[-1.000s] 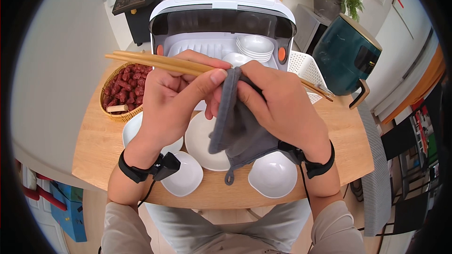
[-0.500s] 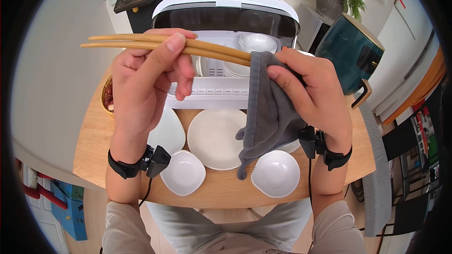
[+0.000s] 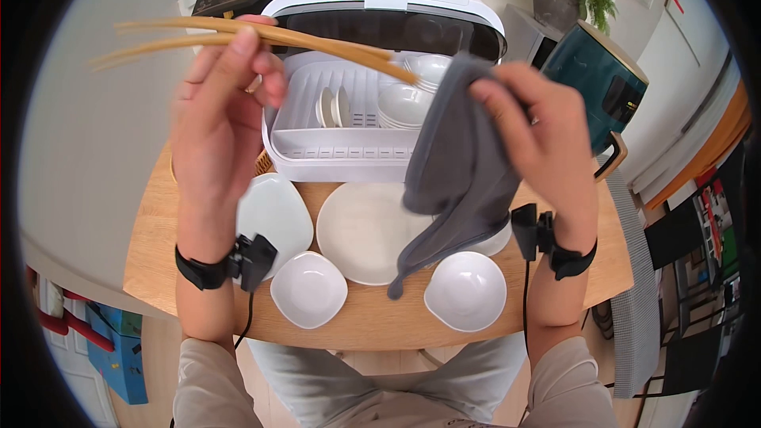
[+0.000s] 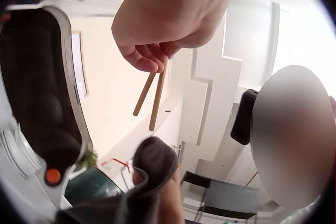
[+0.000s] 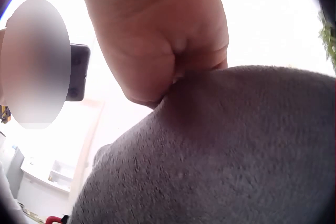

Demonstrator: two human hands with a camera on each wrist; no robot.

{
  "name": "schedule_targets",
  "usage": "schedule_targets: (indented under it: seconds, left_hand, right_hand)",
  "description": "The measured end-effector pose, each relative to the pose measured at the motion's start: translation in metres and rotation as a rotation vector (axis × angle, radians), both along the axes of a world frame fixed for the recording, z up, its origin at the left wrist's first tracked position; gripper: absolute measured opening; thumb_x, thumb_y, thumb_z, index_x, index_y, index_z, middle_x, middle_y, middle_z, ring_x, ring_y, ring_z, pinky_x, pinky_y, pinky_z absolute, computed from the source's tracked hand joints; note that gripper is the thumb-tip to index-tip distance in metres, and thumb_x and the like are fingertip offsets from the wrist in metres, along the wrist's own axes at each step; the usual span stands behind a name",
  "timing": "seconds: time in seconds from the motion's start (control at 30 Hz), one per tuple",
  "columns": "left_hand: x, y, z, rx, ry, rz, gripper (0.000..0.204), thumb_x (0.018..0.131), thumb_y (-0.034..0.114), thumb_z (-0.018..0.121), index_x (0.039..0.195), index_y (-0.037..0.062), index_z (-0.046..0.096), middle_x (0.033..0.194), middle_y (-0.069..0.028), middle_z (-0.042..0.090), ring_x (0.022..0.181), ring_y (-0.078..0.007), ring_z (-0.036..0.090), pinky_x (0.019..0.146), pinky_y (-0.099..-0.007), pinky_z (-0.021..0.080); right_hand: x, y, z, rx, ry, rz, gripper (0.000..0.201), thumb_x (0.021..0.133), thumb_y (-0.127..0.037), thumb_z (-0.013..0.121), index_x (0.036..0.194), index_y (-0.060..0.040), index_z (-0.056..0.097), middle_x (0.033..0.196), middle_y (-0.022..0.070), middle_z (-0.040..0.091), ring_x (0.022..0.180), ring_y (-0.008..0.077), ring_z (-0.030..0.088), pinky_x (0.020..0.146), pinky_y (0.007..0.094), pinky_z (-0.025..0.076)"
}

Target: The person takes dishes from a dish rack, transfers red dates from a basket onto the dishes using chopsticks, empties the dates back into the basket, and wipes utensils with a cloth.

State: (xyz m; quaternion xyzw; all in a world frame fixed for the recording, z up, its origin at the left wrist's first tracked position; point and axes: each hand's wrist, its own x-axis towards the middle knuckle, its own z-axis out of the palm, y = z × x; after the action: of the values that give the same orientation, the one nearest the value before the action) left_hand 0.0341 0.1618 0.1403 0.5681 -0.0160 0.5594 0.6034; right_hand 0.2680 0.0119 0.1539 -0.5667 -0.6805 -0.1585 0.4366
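Note:
Two wooden chopsticks are pinched between the thumb and fingers of the left hand, pointing left and right above the table. In the left wrist view their ends stick out below the curled fingers. The right hand grips a grey cloth, which hangs down over the edge of a large cream plate. Between the chopsticks' right ends and the cloth there is a small gap. Grey cloth fills much of the right wrist view, below the right hand.
Behind the hands stands a white dish cabinet with its lid raised, holding stacked bowls and small dishes. Nearer are a square plate and two small bowls. A green appliance stands at the right.
The chopsticks have come out of the cloth and moved up and left with the left hand. The right hand has moved slightly right, still gripping the cloth.

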Motion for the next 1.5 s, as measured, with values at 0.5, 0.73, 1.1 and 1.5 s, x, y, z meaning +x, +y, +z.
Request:
schedule_targets:
  seconds: [0.5, 0.73, 1.1, 1.5]
  left_hand:
    - [0.035, 0.034, -0.056, 0.868, 0.996, 0.302, 0.010, 0.091, 0.001, 0.057, 0.097, -0.0063, 0.061, 0.078, -0.0203, 0.060, 0.070, -0.0371, 0.056, 0.065, -0.0395, 0.046]
    - [0.046, 0.039, -0.079, 0.892, 1.071, 0.285, 0.015, 0.087, -0.002, 0.058, 0.101, -0.0063, 0.063, 0.084, -0.0235, 0.063, 0.078, -0.0402, 0.060, 0.072, -0.0425, 0.048]
    - [0.049, 0.042, -0.086, 0.780, 1.209, 0.177, 0.025, 0.086, -0.002, 0.059, 0.111, -0.0055, 0.062, 0.096, -0.0212, 0.069, 0.089, -0.0327, 0.068, 0.081, -0.0371, 0.053]
    - [0.042, 0.044, -0.085, 0.922, 1.243, 0.144, 0.025, 0.087, 0.009, 0.063, 0.107, -0.0057, 0.062, 0.103, -0.0208, 0.066, 0.095, -0.0346, 0.064, 0.085, -0.0366, 0.050]
  right_hand:
    - [0.095, -0.091, 0.043, 0.733, 0.294, -0.753, 0.026, 0.094, -0.023, 0.064, 0.096, 0.0022, 0.071, 0.083, 0.0007, 0.067, 0.074, 0.0044, 0.056, 0.071, 0.0192, 0.044]
    - [0.138, -0.146, 0.035, 0.177, 0.231, -1.002, 0.030, 0.095, -0.008, 0.047, 0.122, 0.0041, 0.056, 0.098, 0.0096, 0.065, 0.086, 0.0142, 0.059, 0.080, 0.0276, 0.046]
    - [0.125, -0.138, 0.015, -0.612, 0.237, -1.015, 0.035, 0.082, -0.002, 0.046, 0.115, -0.0030, 0.060, 0.101, 0.0179, 0.066, 0.092, 0.0286, 0.064, 0.084, 0.0349, 0.048]
    - [0.115, -0.091, 0.023, -0.943, 0.070, -0.797, 0.030, 0.071, -0.010, 0.056, 0.094, 0.0008, 0.071, 0.082, 0.0146, 0.069, 0.077, 0.0244, 0.066, 0.071, 0.0333, 0.051]
